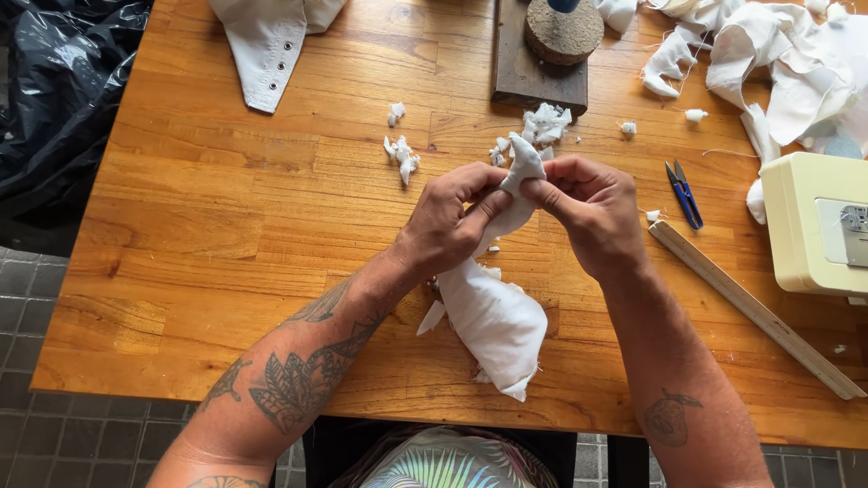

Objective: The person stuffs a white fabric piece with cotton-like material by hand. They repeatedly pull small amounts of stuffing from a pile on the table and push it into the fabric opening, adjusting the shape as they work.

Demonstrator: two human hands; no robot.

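A wooden table (226, 208) fills most of the view, with a black plastic bag (63, 90) bunched on the tiled floor off its left edge; what the bag holds cannot be seen. On the table's far right sits a cream sewing machine (814, 221), and behind it a heap of white fabric pieces (778, 54). A grey-white cloth piece with eyelets (267, 41) lies at the far left edge, and a dark wooden block (533, 77) carries a round cork disc (563, 32). A long wooden ruler (755, 312) lies slanted near the right forearm, with blue thread snips (684, 192) just beyond it. In the middle, both hands hold a white stuffed cloth shape (495, 321) that hangs down onto the table: the left hand (448, 221) and right hand (592, 210) have their fingers closed, pinching its narrow upper end, possibly a seam, between thumbs and forefingers. Small white scraps (402, 155) are scattered just beyond the hands
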